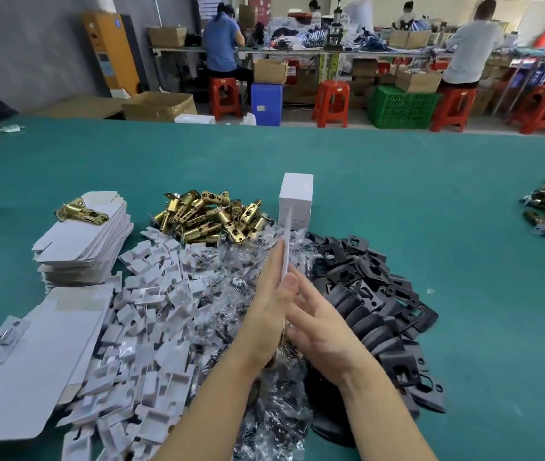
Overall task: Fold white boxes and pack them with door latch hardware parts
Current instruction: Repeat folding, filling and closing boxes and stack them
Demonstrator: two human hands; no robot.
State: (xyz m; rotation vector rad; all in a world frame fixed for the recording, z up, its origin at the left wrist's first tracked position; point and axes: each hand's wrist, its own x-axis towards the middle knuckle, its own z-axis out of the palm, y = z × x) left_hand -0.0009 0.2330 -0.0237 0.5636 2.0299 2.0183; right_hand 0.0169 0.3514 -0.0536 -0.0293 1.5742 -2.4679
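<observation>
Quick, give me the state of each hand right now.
Left hand: open, straight fingers pressed flat against the left side of the flat white box blank.
Right hand: open, fingers straight, pressing the blank from the right side.

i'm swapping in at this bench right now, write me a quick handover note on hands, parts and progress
Left hand and right hand: flat palms press a white box blank edge-on between them, straight fingers.
Flat box blanks are stacked far left, one brass latch on top.
Brass latch pile is centre back, white card inserts left, bagged screws centre, black plates right.
Done: folded white boxes stand behind.
Left: fold this blank, pack it.
</observation>
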